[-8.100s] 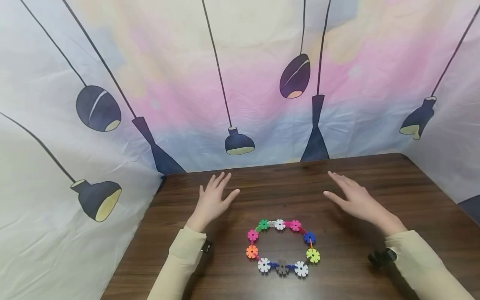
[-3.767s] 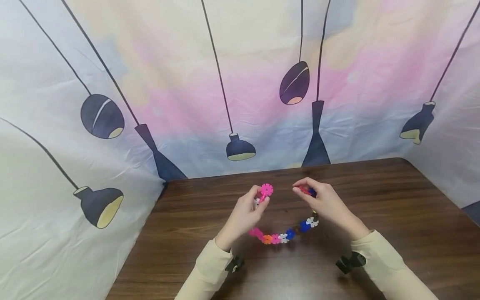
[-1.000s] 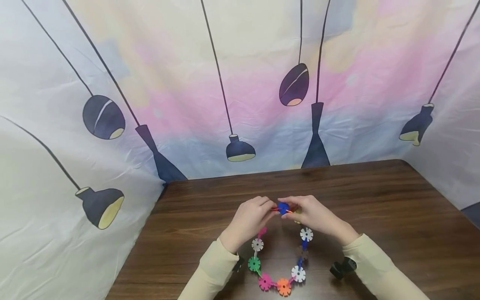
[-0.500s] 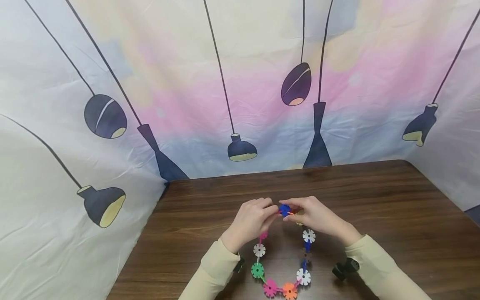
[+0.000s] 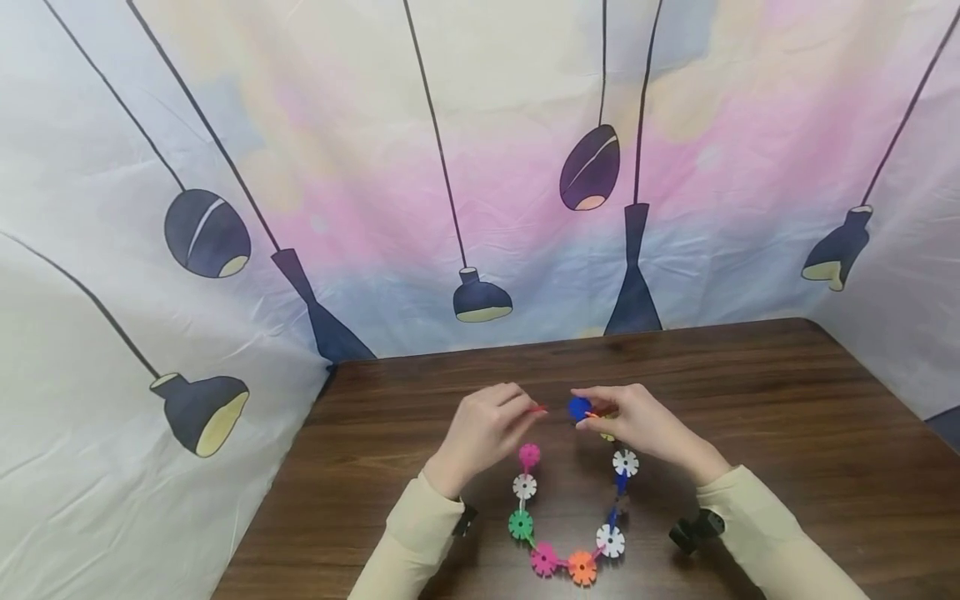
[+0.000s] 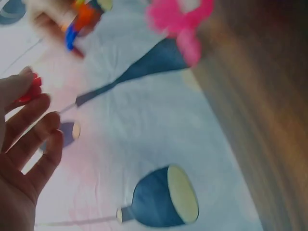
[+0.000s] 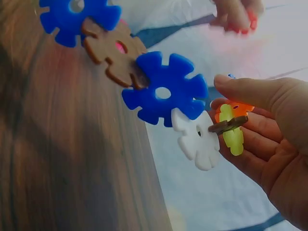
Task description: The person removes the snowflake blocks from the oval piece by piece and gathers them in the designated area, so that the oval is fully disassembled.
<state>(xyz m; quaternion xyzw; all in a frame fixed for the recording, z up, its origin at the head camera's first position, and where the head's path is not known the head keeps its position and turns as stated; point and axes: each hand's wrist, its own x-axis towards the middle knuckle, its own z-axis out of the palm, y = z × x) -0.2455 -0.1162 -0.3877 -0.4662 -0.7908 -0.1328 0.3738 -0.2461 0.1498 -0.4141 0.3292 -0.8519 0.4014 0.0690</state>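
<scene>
My left hand [image 5: 487, 429] pinches a small red notched disc [image 5: 537, 409] between thumb and forefinger; its other fingers are loosely bent in the left wrist view. Across a gap, my right hand [image 5: 641, 425] grips a blue notched disc [image 5: 580, 408] that ends a chain of interlocking plastic snowflake discs. Orange [image 7: 245, 109] and yellow [image 7: 225, 113] discs sit within its fingers in the right wrist view. The chain curves as a U, through white [image 5: 626, 463], orange [image 5: 582, 568] and green [image 5: 521, 525] discs. Its other end, a pink disc [image 5: 529, 455], stands apart below my left hand.
Dark wood-grain table [image 5: 765, 400] lies under the hands, its far edge against a cloth backdrop [image 5: 360, 167] printed with hanging lamps. Black wrist cameras [image 5: 697, 530] sit under both sleeves.
Earlier the discs lay as a closed ring, then were lifted and opened. Within the last half second the red disc has come away from the blue one, and the hands have parted.
</scene>
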